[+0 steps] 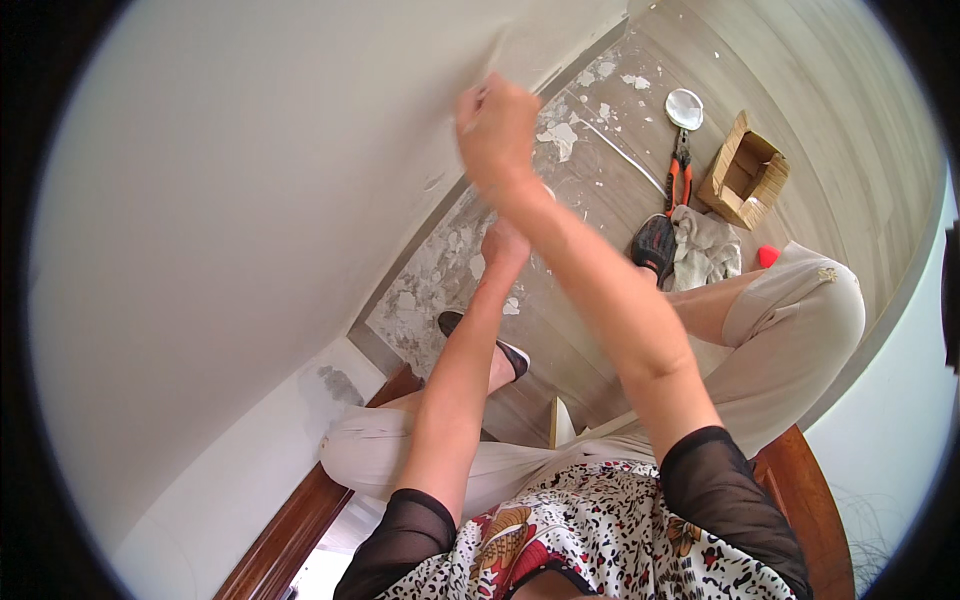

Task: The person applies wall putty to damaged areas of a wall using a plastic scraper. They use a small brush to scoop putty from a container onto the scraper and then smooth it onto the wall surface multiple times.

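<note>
Head view: both my hands up at the pale wall point(230, 200).
My right hand point(497, 125) is fisted around a thin, blurred tool point(492, 60) whose tip meets the wall. My left hand point(505, 243) sits lower, behind the right forearm; its fingers cannot be judged. Plaster flakes point(560, 135), pliers point(679, 180) and a cardboard box point(745, 172) lie on the floor.

Your right hand point(497, 128) works against the wall point(230, 200); free room lies rightward. Pliers point(679, 180), cardboard box point(744, 172) and rag point(702, 248) obstruct the floor.
</note>
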A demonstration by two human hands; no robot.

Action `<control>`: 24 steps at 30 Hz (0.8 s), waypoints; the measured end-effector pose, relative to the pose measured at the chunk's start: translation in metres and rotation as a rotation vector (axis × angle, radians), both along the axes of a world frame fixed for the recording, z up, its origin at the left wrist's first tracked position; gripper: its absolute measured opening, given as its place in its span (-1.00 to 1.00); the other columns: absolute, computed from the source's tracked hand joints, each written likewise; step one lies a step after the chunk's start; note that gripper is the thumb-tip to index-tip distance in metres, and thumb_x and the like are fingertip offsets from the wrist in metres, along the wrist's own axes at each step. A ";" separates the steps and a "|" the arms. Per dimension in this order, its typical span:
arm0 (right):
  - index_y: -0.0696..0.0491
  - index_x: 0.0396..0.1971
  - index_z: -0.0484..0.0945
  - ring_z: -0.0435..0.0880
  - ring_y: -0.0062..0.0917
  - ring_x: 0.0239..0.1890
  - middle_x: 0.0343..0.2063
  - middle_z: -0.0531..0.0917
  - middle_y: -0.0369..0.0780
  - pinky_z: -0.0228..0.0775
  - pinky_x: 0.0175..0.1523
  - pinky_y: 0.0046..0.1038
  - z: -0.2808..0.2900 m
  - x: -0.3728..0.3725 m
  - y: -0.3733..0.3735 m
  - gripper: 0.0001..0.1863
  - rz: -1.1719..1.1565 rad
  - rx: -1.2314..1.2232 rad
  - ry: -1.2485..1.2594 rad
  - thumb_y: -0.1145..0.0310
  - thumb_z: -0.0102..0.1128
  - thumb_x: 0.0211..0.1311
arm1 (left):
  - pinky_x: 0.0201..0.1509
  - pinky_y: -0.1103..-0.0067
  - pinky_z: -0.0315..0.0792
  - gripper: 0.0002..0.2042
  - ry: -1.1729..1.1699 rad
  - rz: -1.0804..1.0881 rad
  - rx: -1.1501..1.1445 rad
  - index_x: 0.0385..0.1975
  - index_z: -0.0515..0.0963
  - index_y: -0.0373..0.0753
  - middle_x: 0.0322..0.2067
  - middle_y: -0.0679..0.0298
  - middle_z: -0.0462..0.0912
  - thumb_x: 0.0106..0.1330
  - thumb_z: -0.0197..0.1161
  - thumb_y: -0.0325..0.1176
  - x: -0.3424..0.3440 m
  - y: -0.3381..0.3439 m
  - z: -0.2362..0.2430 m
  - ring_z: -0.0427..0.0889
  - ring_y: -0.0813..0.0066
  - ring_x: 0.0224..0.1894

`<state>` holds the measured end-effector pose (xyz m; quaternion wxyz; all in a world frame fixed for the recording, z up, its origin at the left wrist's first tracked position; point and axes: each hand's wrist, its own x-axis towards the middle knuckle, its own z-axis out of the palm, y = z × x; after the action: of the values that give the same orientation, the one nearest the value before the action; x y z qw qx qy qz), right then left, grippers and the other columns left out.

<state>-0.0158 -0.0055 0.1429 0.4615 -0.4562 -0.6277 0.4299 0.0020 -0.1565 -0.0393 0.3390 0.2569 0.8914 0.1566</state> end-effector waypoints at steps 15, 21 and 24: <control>0.32 -0.80 0.39 0.44 -0.04 -0.70 -0.77 0.43 0.10 0.31 -0.48 -0.22 -0.151 0.020 -0.024 -0.75 -0.057 -0.395 -0.123 0.43 0.09 -0.16 | -0.18 0.24 0.43 -0.64 0.076 -0.118 -0.157 -0.46 0.57 -0.42 -0.39 -0.12 0.59 0.20 0.05 -0.17 0.002 0.014 0.001 0.58 -0.06 -0.25; 0.32 -0.85 0.37 0.48 -0.04 -0.66 -0.77 0.44 0.10 0.33 -0.44 -0.19 -0.175 0.005 -0.016 -0.73 -0.062 -0.457 -0.213 0.42 0.11 -0.20 | -0.22 0.23 0.43 -0.64 0.065 -0.112 -0.169 -0.48 0.56 -0.41 -0.42 -0.12 0.59 0.21 0.06 -0.15 0.004 0.015 0.015 0.58 -0.06 -0.30; 0.32 -0.85 0.39 0.49 -0.04 -0.64 -0.77 0.44 0.10 0.33 -0.43 -0.19 -0.180 -0.002 -0.015 -0.73 -0.043 -0.445 -0.256 0.42 0.12 -0.20 | -0.24 0.23 0.44 -0.64 0.103 -0.120 -0.143 -0.49 0.56 -0.41 -0.44 -0.12 0.59 0.21 0.07 -0.16 0.003 0.013 0.019 0.59 -0.05 -0.32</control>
<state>-0.0174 -0.0207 -0.0374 0.2754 -0.6105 -0.5612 0.4863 0.0045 -0.1433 -0.0204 0.3188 0.2925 0.8996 0.0587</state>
